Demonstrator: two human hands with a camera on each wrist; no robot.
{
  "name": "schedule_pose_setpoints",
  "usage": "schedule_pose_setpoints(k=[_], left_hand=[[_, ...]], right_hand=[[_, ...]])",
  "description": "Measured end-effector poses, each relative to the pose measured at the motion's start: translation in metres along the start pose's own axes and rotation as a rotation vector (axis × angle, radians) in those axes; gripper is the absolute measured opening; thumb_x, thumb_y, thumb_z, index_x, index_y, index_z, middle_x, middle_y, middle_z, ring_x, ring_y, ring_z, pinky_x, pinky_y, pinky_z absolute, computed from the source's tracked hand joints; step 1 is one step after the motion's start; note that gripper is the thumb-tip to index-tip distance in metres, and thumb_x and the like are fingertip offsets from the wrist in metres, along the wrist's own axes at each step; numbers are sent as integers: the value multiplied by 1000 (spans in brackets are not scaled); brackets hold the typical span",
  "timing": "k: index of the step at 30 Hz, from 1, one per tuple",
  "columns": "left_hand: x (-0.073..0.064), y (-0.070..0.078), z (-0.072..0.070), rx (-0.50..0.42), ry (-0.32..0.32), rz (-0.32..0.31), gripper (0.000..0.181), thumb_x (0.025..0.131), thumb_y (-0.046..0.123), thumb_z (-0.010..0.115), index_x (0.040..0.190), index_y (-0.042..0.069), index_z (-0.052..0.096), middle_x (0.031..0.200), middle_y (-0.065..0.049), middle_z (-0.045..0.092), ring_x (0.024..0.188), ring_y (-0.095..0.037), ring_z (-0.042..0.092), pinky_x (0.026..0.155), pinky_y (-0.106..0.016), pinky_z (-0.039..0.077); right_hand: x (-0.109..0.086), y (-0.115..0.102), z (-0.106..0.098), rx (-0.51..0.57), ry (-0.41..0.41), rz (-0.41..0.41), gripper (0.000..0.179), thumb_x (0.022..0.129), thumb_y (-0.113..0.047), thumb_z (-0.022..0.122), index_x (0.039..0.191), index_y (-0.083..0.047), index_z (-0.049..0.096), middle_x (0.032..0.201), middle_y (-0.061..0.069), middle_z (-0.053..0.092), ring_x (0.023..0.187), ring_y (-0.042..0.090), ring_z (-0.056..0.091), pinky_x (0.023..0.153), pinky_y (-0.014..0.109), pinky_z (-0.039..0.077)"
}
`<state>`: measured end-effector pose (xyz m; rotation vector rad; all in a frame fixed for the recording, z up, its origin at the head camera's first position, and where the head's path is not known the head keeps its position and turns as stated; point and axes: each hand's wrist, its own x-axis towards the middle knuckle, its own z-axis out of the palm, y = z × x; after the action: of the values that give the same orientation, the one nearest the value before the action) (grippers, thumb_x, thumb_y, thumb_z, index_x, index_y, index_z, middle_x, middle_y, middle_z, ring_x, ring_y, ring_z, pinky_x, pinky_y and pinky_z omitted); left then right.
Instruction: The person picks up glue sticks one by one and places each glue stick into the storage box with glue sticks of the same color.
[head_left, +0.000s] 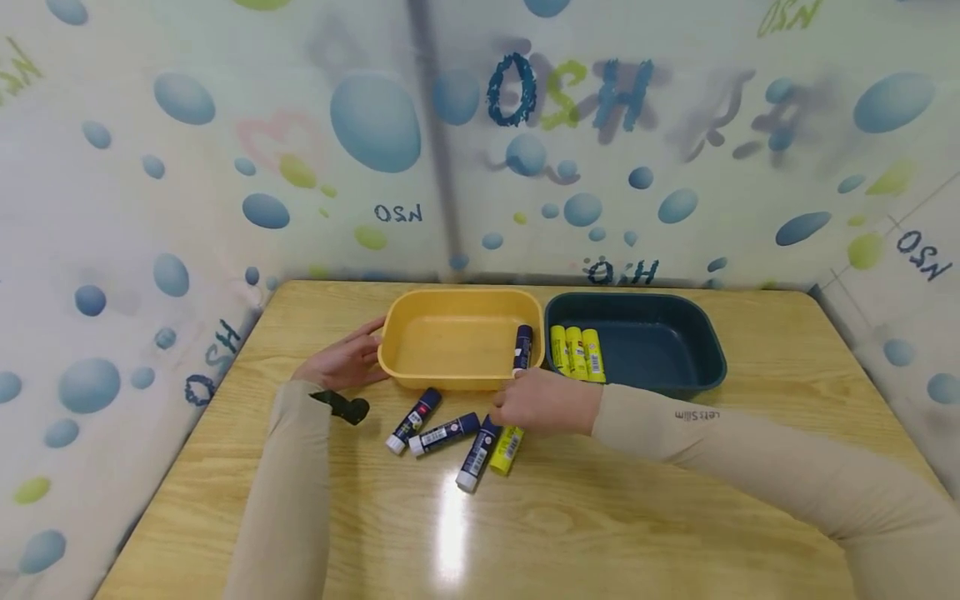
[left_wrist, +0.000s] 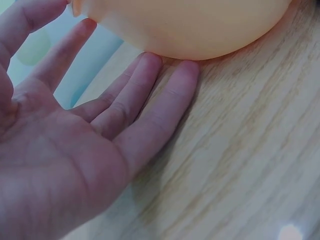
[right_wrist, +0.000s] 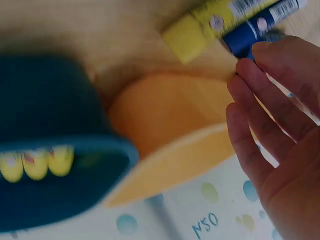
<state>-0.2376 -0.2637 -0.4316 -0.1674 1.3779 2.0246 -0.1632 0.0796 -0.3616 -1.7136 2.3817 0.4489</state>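
Observation:
My left hand (head_left: pixel 347 360) rests at the left end of the yellow bin (head_left: pixel 459 382), its spread fingers (left_wrist: pixel 167 105) reaching the bin's outer wall. Over the front right of that bin, my right hand (head_left: pixel 547 402) has its fingertips close by the caps of a dark blue glue stick (head_left: pixel 477 457) and a yellow glue stick (head_left: pixel 506 452). Its fingers look loosely extended in the right wrist view. Two more blue glue sticks (head_left: pixel 444 433) (head_left: pixel 414 421) lie to the left on the table. Inside the yellow bin lies one blue glue stick (head_left: pixel 522 346), partly hidden by my right hand.
A dark teal bin (head_left: pixel 708 350) stands against the yellow bin's right side, with three yellow glue sticks (head_left: pixel 576 353) lined up at its left end. Both bins sit near the back edge of the wooden table (head_left: pixel 637 517), before a patterned curtain (head_left: pixel 480 192).

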Motion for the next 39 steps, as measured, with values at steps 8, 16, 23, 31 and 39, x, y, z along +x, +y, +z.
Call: schedule_pose_setpoints(k=[8,16,23,31,39], left_hand=[[-6,3,7,26,-2,-5,59,106,18,38,157,27,9,156,-8,12,127,-22,36,107,-47,34],[-5,4,8,21,-18,-9,61,106,18,37,157,28,4,159,-8,4,134,-24,25,109,-47,29],[-1,1,1,26,-10,-5,61,106,18,37,157,29,5,158,-9,6,129,-22,32,106,-46,35],[5,-4,-6,1,-1,7,59,106,18,36,157,29,7,158,-9,9,125,-21,37,97,-42,45],[7,-4,-7,-1,3,0,60,106,19,39,156,30,8,156,-9,12,124,-20,39,102,-45,40]], right_hand=[[3,-9,23,7,51,-43,32,90,-19,70,122,-22,65,121,-3,61,108,11,55,92,26,46],[3,-17,42,-43,112,-67,31,92,-16,67,122,-22,62,123,0,59,118,17,53,92,34,47],[0,-14,48,-30,86,-60,30,91,-18,69,120,-22,63,121,-1,60,114,15,54,99,36,43],[-9,-12,53,-63,123,-78,27,89,-16,71,114,-21,63,115,-2,61,107,15,56,96,35,44],[-21,-10,53,-93,132,-85,24,90,-16,70,113,-23,64,111,-2,62,102,14,58,92,34,47]])
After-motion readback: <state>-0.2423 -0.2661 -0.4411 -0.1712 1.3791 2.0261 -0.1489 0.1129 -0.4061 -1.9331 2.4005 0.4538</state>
